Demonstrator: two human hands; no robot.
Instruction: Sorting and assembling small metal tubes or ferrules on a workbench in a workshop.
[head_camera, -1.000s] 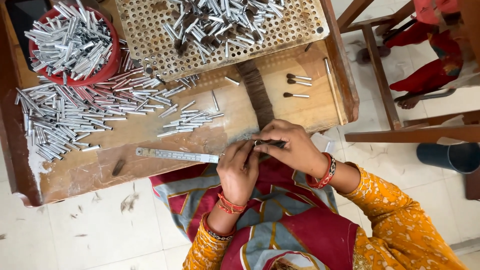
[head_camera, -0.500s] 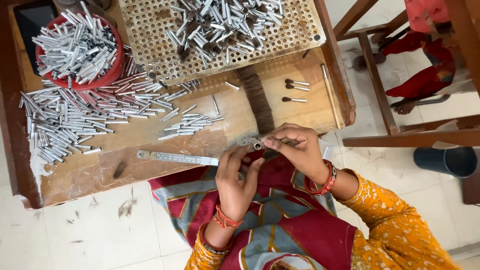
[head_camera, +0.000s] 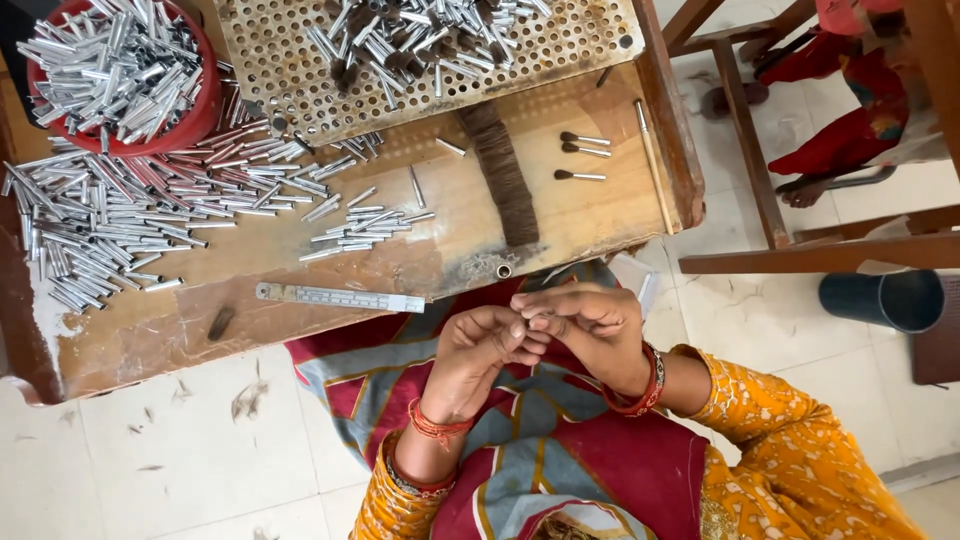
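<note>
A: Small brush-making workshop, hand assembly.
B: Evidence?
A: Worn wooden workbench (head_camera: 560, 215), loose metal tubes (head_camera: 130, 235) piled at left, more in a red tub (head_camera: 195, 110) upper left. Perforated tray (head_camera: 290, 75) at top, hair bundle (head_camera: 500, 170), three finished brush heads (head_camera: 580, 157), steel ruler (head_camera: 340, 297).
B: Floor?
A: Tiled floor (head_camera: 150, 470) with hair clippings.

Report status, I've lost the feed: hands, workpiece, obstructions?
Left hand and right hand pinched together over lap on something small, unclear what. Wooden table just ahead. Nothing between.
</note>
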